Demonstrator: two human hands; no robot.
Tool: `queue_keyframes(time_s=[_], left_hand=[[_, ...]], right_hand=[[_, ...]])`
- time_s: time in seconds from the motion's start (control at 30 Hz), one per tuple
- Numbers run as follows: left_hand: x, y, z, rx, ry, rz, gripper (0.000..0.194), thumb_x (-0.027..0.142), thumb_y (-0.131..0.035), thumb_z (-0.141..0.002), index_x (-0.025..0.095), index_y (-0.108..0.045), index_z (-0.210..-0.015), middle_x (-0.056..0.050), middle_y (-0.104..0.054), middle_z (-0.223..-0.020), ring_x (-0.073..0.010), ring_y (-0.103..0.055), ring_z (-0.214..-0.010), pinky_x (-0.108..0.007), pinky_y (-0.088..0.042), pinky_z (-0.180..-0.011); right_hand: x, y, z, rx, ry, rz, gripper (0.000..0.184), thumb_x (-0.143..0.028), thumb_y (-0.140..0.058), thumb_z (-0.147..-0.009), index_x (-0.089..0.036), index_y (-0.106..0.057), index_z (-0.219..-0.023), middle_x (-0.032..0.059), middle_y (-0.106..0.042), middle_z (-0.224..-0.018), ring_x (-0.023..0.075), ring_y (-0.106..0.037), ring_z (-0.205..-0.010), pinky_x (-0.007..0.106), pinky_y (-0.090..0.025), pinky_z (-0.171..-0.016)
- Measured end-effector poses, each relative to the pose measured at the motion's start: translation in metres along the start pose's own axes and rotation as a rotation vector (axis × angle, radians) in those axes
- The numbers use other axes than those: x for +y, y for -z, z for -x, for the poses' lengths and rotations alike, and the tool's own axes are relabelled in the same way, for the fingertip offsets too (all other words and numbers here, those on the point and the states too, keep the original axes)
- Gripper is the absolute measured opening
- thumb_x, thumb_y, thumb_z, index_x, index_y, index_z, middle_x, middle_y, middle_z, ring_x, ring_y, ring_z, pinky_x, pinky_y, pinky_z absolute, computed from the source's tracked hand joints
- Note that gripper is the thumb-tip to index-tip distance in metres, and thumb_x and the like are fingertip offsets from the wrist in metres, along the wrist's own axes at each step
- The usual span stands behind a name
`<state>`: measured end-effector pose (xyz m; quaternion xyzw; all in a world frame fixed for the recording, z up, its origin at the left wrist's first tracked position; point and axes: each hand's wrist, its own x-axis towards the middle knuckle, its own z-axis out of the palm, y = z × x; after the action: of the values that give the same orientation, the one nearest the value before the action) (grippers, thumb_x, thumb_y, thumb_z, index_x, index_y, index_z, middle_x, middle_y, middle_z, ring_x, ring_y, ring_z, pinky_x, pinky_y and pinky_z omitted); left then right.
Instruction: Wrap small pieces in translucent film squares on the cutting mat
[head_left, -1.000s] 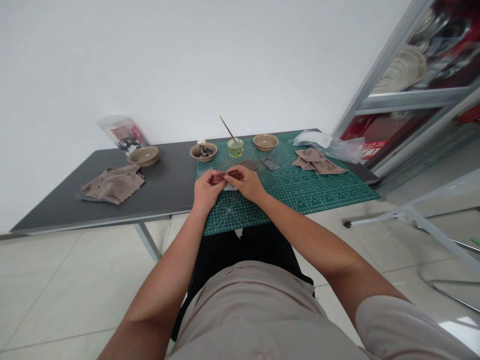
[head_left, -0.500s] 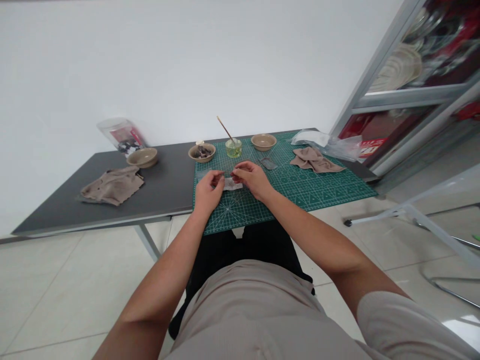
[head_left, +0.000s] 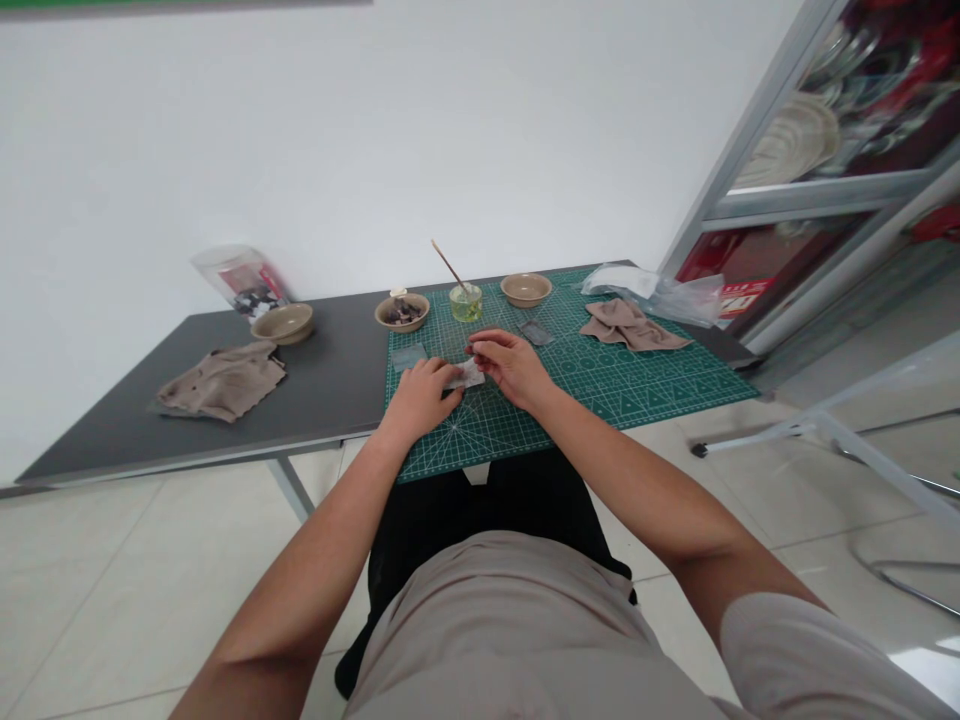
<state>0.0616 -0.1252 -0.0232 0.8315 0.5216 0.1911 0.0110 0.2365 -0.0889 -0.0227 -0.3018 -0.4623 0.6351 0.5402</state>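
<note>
A small whitish sheet point(head_left: 471, 374) with grey marks lies on the green cutting mat point(head_left: 600, 385) between my hands. My left hand point(head_left: 421, 398) rests palm down, its fingers stretched over the sheet's left end. Just above the sheet's right end, my right hand point(head_left: 513, 366) is closed in a pinch; whatever is between its fingertips is too small to make out. Beyond the hands stands a glass cup point(head_left: 466, 304) of yellowish liquid with a thin brush-like stick point(head_left: 448, 262) leaning in it. A translucent grey rectangular piece point(head_left: 409, 357) lies beside my left fingers, and a similar dark piece point(head_left: 536, 332) beyond my right hand.
One bowl point(head_left: 386, 318) holds dark fragments; another bowl point(head_left: 526, 290) stands right of the cup. At left are a third bowl point(head_left: 283, 324), a clear plastic jar point(head_left: 240, 280) and a brown cloth point(head_left: 223, 383). Rightward lie a second cloth point(head_left: 631, 326) and a plastic bag point(head_left: 660, 290).
My left hand has gone from a raised pinch to lying flat on the whitish sheet. My right hand stays pinched, close to where it was. The view has shifted slightly.
</note>
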Motion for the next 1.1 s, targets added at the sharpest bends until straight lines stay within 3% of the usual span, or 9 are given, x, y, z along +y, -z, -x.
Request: queue_keyframes(time_s=[0.13,0.33,0.53,0.7,0.8,0.9,1.1], left_hand=[[-0.002,-0.005,0.005,-0.005,0.015,-0.025,0.031,0.036,-0.051,-0.090,0.024,-0.066,-0.115,-0.010,-0.062,-0.114,-0.0303,-0.053,-0.102,-0.043,-0.042,-0.082],[-0.003,-0.005,0.005,0.014,0.054,0.021,0.031,0.031,-0.046,-0.092,0.023,-0.067,-0.113,-0.012,-0.062,-0.115,-0.0303,-0.052,-0.104,-0.046,-0.042,-0.084],[-0.003,-0.002,0.004,-0.033,0.093,0.021,0.030,0.032,-0.053,-0.089,0.023,-0.065,-0.114,-0.009,-0.061,-0.118,-0.0282,-0.051,-0.108,-0.046,-0.042,-0.090],[-0.006,-0.005,0.004,-0.004,0.080,0.035,0.027,0.032,-0.049,-0.091,0.023,-0.066,-0.111,-0.008,-0.062,-0.120,-0.0274,-0.052,-0.109,-0.045,-0.043,-0.090],[-0.010,-0.008,0.004,0.014,0.050,0.063,0.026,0.028,-0.045,-0.093,0.021,-0.068,-0.105,-0.007,-0.064,-0.117,-0.0251,-0.054,-0.107,-0.043,-0.043,-0.093],[-0.012,-0.010,0.003,0.031,0.032,0.088,0.024,0.025,-0.047,-0.091,0.020,-0.067,-0.104,-0.007,-0.065,-0.115,-0.0238,-0.054,-0.105,-0.041,-0.043,-0.095],[-0.013,-0.012,0.002,0.078,0.077,0.050,0.024,0.029,-0.051,-0.090,0.017,-0.066,-0.104,-0.009,-0.063,-0.110,-0.0253,-0.053,-0.103,-0.042,-0.044,-0.095]], right_hand=[[-0.001,0.002,-0.002,0.012,0.042,0.090,0.022,-0.033,-0.072,-0.068,-0.021,-0.068,-0.086,0.0000,-0.068,-0.081,0.0125,-0.062,-0.068,0.029,-0.052,-0.067],[0.001,0.008,-0.009,-0.022,0.108,0.277,0.026,-0.030,-0.074,-0.066,-0.021,-0.062,-0.087,-0.0031,-0.066,-0.067,0.0139,-0.062,-0.060,0.030,-0.052,-0.060],[0.008,0.011,-0.013,-0.090,0.163,0.426,0.027,-0.029,-0.073,-0.068,-0.019,-0.069,-0.092,0.0009,-0.070,-0.081,0.0140,-0.064,-0.071,0.029,-0.053,-0.067],[0.011,0.010,-0.014,-0.106,0.124,0.471,0.028,-0.030,-0.074,-0.070,-0.019,-0.072,-0.095,0.0000,-0.070,-0.075,0.0143,-0.064,-0.066,0.029,-0.053,-0.065],[0.009,0.008,-0.013,-0.118,0.139,0.550,0.024,-0.029,-0.071,-0.073,-0.020,-0.074,-0.095,0.0016,-0.073,-0.081,0.0155,-0.066,-0.071,0.030,-0.053,-0.069],[0.008,0.004,-0.011,-0.140,0.192,0.647,0.017,-0.027,-0.067,-0.079,-0.020,-0.075,-0.092,0.0031,-0.074,-0.090,0.0166,-0.068,-0.081,0.031,-0.053,-0.077],[0.008,-0.003,-0.006,-0.182,0.204,0.903,0.016,-0.023,-0.071,-0.078,-0.019,-0.072,-0.093,0.0022,-0.073,-0.086,0.0156,-0.068,-0.081,0.029,-0.052,-0.079]])
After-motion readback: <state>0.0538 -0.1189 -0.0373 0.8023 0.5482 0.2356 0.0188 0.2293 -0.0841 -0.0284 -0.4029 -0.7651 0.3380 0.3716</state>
